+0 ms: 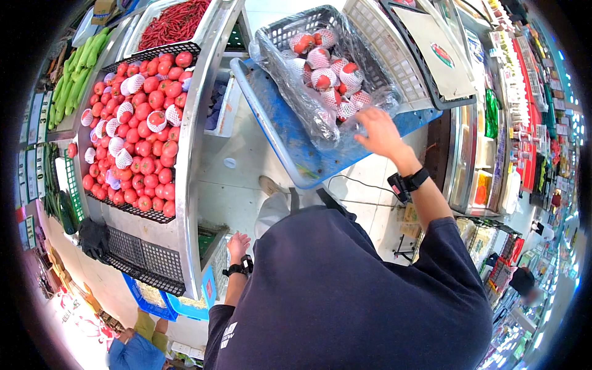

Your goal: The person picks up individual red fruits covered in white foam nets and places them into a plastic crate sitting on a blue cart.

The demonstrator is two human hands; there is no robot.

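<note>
My right hand (380, 134) reaches over the near right corner of a black plastic crate (300, 27), fingers apart, by its clear plastic liner (305, 108). Whether it touches the liner, I cannot tell. Tomatoes (323, 79) in white foam nets lie in the crate, which stands on a blue cart platform (296, 145). Low beside my body, to the left, hangs my left hand (238, 245), empty with its fingers spread. Many tomatoes (143, 111), some in foam nets, are heaped on the display stand at left. Each wrist wears a black band with a device.
The metal edge (189, 185) of the stand runs along my left. Red chilies (175, 23) and green gourds (78, 69) lie beyond the tomatoes. A black cable (365, 184) crosses the floor near the cart. At lower left is another person (136, 351); refrigerated shelves (483, 185) stand at right.
</note>
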